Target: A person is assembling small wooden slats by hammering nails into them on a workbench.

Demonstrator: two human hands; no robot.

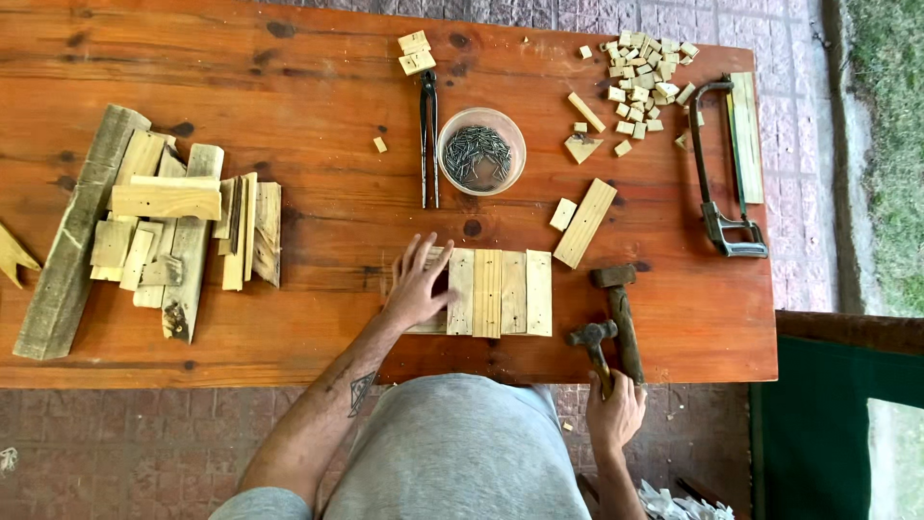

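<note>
At the table's near edge: row of wooden slats (500, 292), laid side by side. Left hand (416, 286) spread flat on the leftmost slats; press firmly so none shifts. Right hand (614, 412) closed round small hammer (593, 339); larger hammer (619, 308) alongside. Bowl of nails (481, 151) beyond.

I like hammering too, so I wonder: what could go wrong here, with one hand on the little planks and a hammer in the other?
The left hand lies flat on the row of small planks; a swing of the hammer held by the right hand might hit its fingers. The planks look loose, side by side, so they could slide apart. The larger hammer lies near the table edge and could get knocked off.
</note>
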